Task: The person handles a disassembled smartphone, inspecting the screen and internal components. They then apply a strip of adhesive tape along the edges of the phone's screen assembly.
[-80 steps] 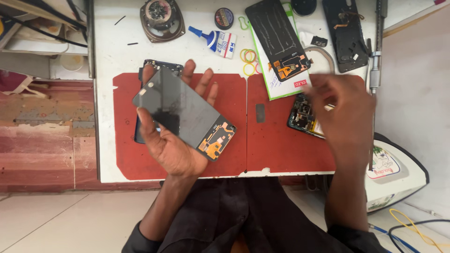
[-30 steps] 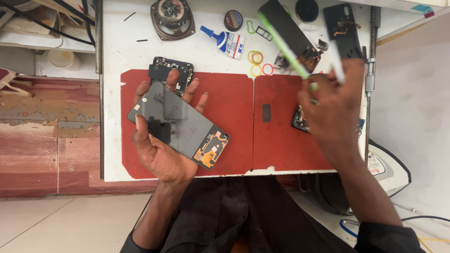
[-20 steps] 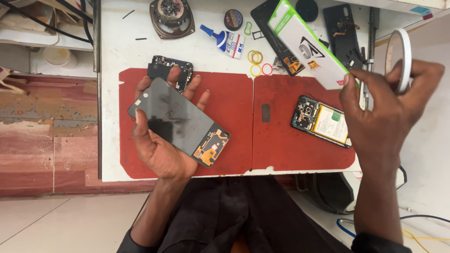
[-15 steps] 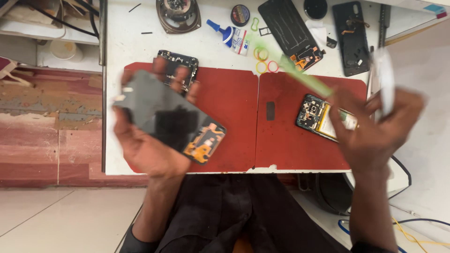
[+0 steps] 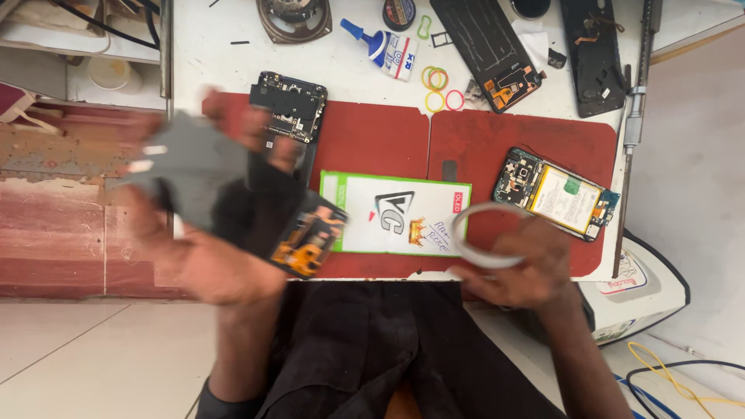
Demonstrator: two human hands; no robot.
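Note:
My left hand holds a dark phone screen panel with an orange flex cable at its lower end; the hand and panel are blurred, over the left edge of the red mat. My right hand grips a white roll of tape near the table's front edge. A flat white box with a green border lies on the mat between my hands. An opened phone with its battery and board exposed lies on the mat to the right.
A phone frame lies at the mat's back left. Behind it on the white table are a glue bottle, coloured rubber bands, a speaker, another screen panel, a back cover and a metal tool.
The green-bordered box, earlier in my right hand, now lies on the mat. My right hand has come down to the front edge with the tape roll. My left hand has shifted left with the panel.

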